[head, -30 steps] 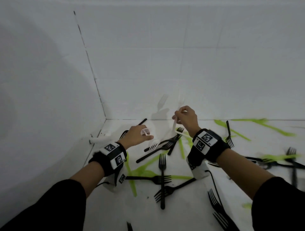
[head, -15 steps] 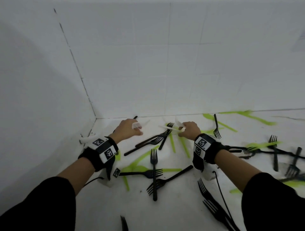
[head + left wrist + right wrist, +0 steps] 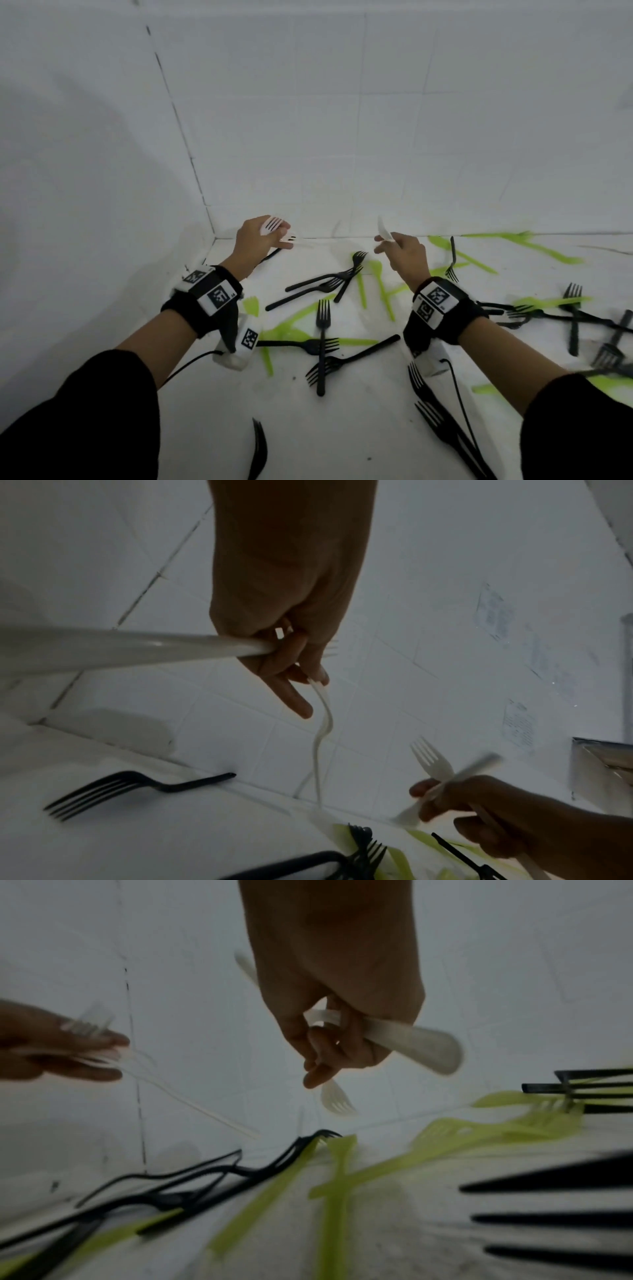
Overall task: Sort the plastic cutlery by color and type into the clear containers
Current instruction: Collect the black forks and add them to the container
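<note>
My left hand (image 3: 279, 233) is raised near the wall corner and pinches white forks (image 3: 273, 224). In the left wrist view its fingers (image 3: 291, 669) curl round a white handle (image 3: 120, 647), and a second white fork (image 3: 322, 723) hangs down from them. My right hand (image 3: 388, 244) is raised to the right and grips white cutlery (image 3: 383, 228). The right wrist view shows this as a broad handle (image 3: 421, 1047) and fork tines (image 3: 337, 1099) sticking out of the fist (image 3: 329, 1053). No clear container is plainly in view.
Several black forks (image 3: 322, 284) and lime green forks (image 3: 382, 284) lie scattered on the white surface (image 3: 359, 428) below and to the right of my hands. One black fork (image 3: 137, 788) lies by the tiled wall (image 3: 308, 137). Cables run from both wrist cameras.
Both hands have come up from the surface with white cutlery in them. The left hand has moved back toward the corner and now shows two fork heads.
</note>
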`<state>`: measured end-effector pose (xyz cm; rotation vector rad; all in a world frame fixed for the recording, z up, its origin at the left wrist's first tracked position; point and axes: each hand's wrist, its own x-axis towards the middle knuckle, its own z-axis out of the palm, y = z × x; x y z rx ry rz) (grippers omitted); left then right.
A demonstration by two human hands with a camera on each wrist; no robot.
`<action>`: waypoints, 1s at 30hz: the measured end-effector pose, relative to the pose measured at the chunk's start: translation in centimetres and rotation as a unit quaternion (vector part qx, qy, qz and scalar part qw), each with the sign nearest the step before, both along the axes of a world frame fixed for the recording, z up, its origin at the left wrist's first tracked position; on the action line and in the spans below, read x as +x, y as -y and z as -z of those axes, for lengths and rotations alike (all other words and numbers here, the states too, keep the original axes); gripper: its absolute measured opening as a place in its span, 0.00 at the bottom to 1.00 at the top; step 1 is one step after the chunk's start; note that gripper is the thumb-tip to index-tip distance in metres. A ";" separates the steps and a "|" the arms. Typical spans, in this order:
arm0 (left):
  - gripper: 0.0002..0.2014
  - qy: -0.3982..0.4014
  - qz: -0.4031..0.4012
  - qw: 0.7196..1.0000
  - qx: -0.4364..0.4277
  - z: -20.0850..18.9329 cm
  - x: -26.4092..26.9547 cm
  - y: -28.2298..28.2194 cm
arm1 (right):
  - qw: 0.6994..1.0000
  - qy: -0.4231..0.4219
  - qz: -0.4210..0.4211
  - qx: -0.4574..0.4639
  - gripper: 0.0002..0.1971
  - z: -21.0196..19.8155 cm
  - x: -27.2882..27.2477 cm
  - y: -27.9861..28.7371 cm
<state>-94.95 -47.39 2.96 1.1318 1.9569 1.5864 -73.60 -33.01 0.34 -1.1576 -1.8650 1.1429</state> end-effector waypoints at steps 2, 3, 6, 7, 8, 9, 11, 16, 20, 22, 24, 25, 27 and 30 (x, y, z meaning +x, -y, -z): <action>0.03 0.009 -0.024 1.000 0.008 0.1 1.0 0.3 | 0.999 -0.019 -0.032 0.033 0.19 -0.5 0.9 1.5; 0.02 0.009 -0.038 0.999 0.010 0.2 1.0 0.3 | 0.997 -0.013 -0.051 0.055 0.18 -0.5 0.8 2.0; 0.03 -0.017 -0.043 0.999 0.030 -0.3 2.5 0.5 | 0.989 -0.009 -0.122 0.077 0.29 -0.1 1.8 3.0; 0.04 -0.038 -0.038 0.998 0.034 -0.5 2.9 0.6 | 0.986 -0.010 -0.148 0.073 0.32 0.0 2.2 3.4; 0.04 -0.063 -0.028 0.997 0.030 -0.8 3.7 0.7 | 0.983 -0.011 -0.170 0.074 0.32 -0.1 3.0 3.8; 0.04 -0.090 -0.016 0.996 0.016 -0.9 3.6 0.7 | 0.981 -0.015 -0.180 0.068 0.29 -0.1 2.9 4.2; 0.05 -0.126 0.038 0.991 -0.011 -1.6 4.7 1.1 | 0.983 -0.025 -0.162 0.081 0.18 -0.4 3.8 5.1; 0.05 -0.078 0.143 0.987 -0.003 -3.2 7.4 1.5 | 0.985 0.022 -0.144 0.090 0.12 -1.6 4.7 6.1; 0.04 0.010 0.090 0.996 0.009 -2.9 9.8 1.9 | 0.987 -0.028 -0.158 0.029 0.07 -1.5 5.3 7.6; 0.05 0.101 0.046 0.994 0.018 -2.3 10.6 1.4 | 0.990 -0.061 -0.124 0.007 0.06 -1.0 5.1 7.8; 0.07 0.228 0.015 0.973 0.030 -1.9 12.0 0.9 | 0.992 -0.063 -0.098 0.042 0.07 -1.1 5.0 8.2; 0.09 0.268 0.013 0.963 0.031 -1.7 12.7 0.8 | 0.991 -0.058 -0.094 0.070 0.06 -1.2 4.8 8.5; 0.12 0.293 0.024 0.955 0.035 -1.4 14.2 0.8 | 0.986 -0.046 -0.100 0.126 0.04 -1.4 4.4 9.2; 0.12 0.307 0.036 0.950 0.047 -1.2 15.0 0.8 | 0.982 -0.038 -0.104 0.153 0.13 -0.9 4.3 9.9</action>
